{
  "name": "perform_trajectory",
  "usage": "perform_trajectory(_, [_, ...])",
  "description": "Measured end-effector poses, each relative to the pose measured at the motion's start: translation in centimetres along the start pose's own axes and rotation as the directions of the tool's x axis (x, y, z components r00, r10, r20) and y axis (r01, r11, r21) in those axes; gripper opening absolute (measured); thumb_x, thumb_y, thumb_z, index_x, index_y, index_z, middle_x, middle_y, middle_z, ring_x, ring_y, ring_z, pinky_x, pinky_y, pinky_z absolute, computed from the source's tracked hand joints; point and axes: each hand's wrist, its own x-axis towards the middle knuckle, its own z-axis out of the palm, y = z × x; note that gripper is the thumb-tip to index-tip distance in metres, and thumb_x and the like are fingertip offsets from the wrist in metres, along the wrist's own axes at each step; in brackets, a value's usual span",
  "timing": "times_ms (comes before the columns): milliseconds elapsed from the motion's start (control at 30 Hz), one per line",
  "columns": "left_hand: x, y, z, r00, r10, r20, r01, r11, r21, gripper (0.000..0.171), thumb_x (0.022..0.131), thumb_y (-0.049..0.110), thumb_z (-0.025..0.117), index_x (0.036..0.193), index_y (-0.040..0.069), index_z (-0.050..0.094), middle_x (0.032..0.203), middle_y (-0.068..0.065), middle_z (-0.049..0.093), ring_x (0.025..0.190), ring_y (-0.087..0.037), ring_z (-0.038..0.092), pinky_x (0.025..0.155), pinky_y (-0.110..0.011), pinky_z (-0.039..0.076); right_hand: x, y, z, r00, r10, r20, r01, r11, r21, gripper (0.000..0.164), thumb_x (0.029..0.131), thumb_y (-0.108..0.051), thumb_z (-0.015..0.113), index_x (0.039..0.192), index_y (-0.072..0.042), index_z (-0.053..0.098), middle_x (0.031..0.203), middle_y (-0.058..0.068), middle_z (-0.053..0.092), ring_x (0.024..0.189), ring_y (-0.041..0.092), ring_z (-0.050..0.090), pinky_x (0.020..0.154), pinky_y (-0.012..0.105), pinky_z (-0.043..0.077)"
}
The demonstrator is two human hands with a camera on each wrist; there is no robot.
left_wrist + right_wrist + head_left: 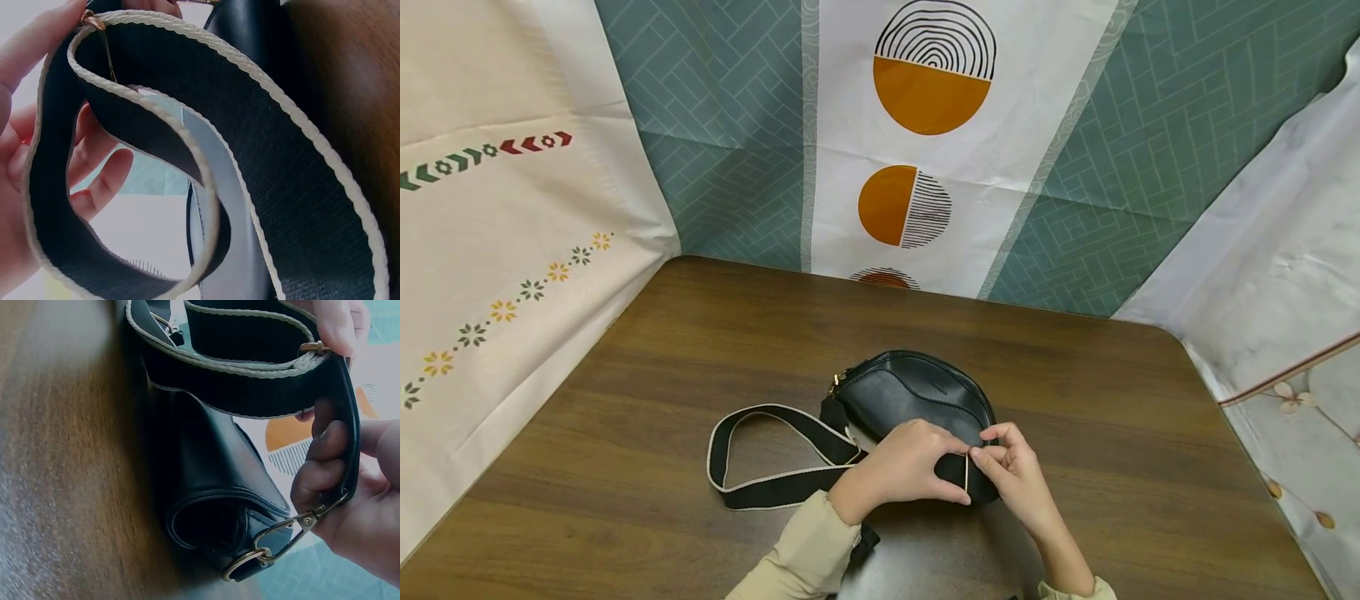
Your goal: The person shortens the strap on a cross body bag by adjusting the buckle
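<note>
A black half-moon shoulder bag (917, 392) lies on the table. Its black webbing strap (782, 490), edged in cream, loops out to the left. My left hand (898, 462) pinches the strap at a thin gold slider buckle (966, 477); in the left wrist view, the thumb (44, 40) presses beside that buckle. Close by on the right, my right hand (1015, 475) pinches the same strap near the slider. The right wrist view shows its fingers (320, 475) curled against the strap's end, just above a gold swivel clasp (308, 520) hooked to the bag's metal ring (247, 562).
The brown wooden table (647, 467) extends around the bag. A patterned cloth (737, 150) hangs behind its far edge, with pale cloths (490, 250) at the left and right sides. A small black piece (865, 542) lies beside the left sleeve.
</note>
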Motion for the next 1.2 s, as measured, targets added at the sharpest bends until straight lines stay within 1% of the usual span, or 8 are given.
perform_trajectory(167, [-0.1, -0.1, 0.0, 1.000, -0.028, -0.003, 0.028, 1.000, -0.009, 0.045, 0.067, 0.042, 0.074, 0.099, 0.011, 0.068, 0.093, 0.005, 0.065, 0.086, -0.004, 0.058, 0.080, -0.020, 0.041, 0.0, 0.1, -0.1, 0.997, -0.058, 0.051, 0.058, 0.998, 0.006, 0.017, 0.088, 0.009, 0.045, 0.101, 0.014, 0.036, 0.076, -0.001, 0.063, 0.062, 0.008, 0.058, 0.052, 0.022, 0.047])
perform_trajectory(300, [-0.2, -0.3, 0.0, 0.996, -0.075, -0.053, 0.076, 0.997, 0.010, 0.050, 0.064, 0.047, 0.074, 0.101, 0.013, 0.065, 0.092, 0.007, 0.065, 0.083, -0.005, 0.058, 0.078, -0.024, 0.042, -0.1, 0.2, -0.4, 0.986, -0.123, 0.111, 0.122, 0.992, 0.022, 0.021, 0.085, 0.012, 0.047, 0.105, 0.013, 0.041, 0.083, 0.002, 0.061, 0.068, 0.009, 0.057, 0.056, 0.023, 0.048])
perform_trajectory(433, [-0.3, -0.4, -0.2, 0.981, -0.156, -0.117, 0.164, 0.985, 0.062, 0.058, 0.060, 0.056, 0.073, 0.099, 0.015, 0.063, 0.087, 0.007, 0.065, 0.076, -0.005, 0.059, 0.068, -0.025, 0.042, -0.2, 0.2, -0.7, 0.970, -0.158, 0.182, 0.149, 0.987, 0.063, 0.037, 0.082, 0.015, 0.050, 0.117, 0.013, 0.039, 0.095, 0.006, 0.059, 0.080, 0.011, 0.057, 0.066, 0.024, 0.048])
perform_trajectory(533, [-0.4, -0.6, -0.3, 0.970, -0.208, -0.122, 0.220, 0.971, 0.089, 0.063, 0.057, 0.061, 0.071, 0.098, 0.015, 0.063, 0.087, 0.007, 0.066, 0.073, -0.007, 0.059, 0.064, -0.025, 0.041, -0.3, 0.2, -0.9, 0.958, -0.163, 0.237, 0.146, 0.985, 0.090, 0.051, 0.078, 0.017, 0.054, 0.125, 0.014, 0.033, 0.106, 0.010, 0.056, 0.089, 0.014, 0.055, 0.071, 0.025, 0.047])
perform_trajectory(633, [-0.6, -0.8, -0.5, 0.965, -0.238, -0.107, 0.246, 0.967, 0.061, 0.063, 0.057, 0.062, 0.071, 0.098, 0.015, 0.063, 0.086, 0.006, 0.065, 0.070, -0.007, 0.058, 0.063, -0.023, 0.041, -0.4, 0.2, -0.9, 0.952, -0.148, 0.267, 0.131, 0.988, 0.079, 0.061, 0.075, 0.016, 0.058, 0.129, 0.012, 0.030, 0.112, 0.012, 0.052, 0.092, 0.016, 0.055, 0.071, 0.026, 0.048])
perform_trajectory(867, [-0.8, -1.1, -1.1, 0.964, -0.242, -0.108, 0.238, 0.970, -0.054, 0.060, 0.060, 0.057, 0.072, 0.098, 0.013, 0.063, 0.087, 0.005, 0.066, 0.075, -0.006, 0.059, 0.066, -0.021, 0.043, -0.3, 0.3, -0.1, 0.979, -0.106, 0.175, 0.129, 0.983, -0.130, 0.063, 0.069, 0.006, 0.071, 0.125, 0.004, 0.041, 0.098, 0.012, 0.056, 0.080, 0.015, 0.057, 0.064, 0.027, 0.049])
perform_trajectory(1000, [-1.2, -1.4, -1.5, 0.954, -0.284, -0.091, 0.271, 0.953, -0.133, 0.059, 0.060, 0.055, 0.073, 0.101, 0.013, 0.062, 0.091, 0.005, 0.065, 0.078, -0.006, 0.057, 0.067, -0.022, 0.044, -0.3, 0.2, 0.1, 0.982, -0.099, 0.159, 0.121, 0.983, -0.138, 0.056, 0.071, 0.007, 0.070, 0.121, 0.000, 0.047, 0.103, 0.013, 0.056, 0.080, 0.015, 0.057, 0.062, 0.028, 0.049])
perform_trajectory(1200, [-1.9, -1.9, -1.8, 0.948, -0.312, -0.066, 0.292, 0.933, -0.212, 0.064, 0.060, 0.054, 0.074, 0.107, 0.012, 0.061, 0.090, 0.005, 0.063, 0.076, -0.004, 0.054, 0.066, -0.022, 0.043, -0.3, 0.4, 0.0, 0.982, -0.142, 0.126, 0.158, 0.979, -0.130, 0.048, 0.068, 0.010, 0.070, 0.110, -0.001, 0.050, 0.095, 0.006, 0.056, 0.075, 0.013, 0.055, 0.059, 0.026, 0.047])
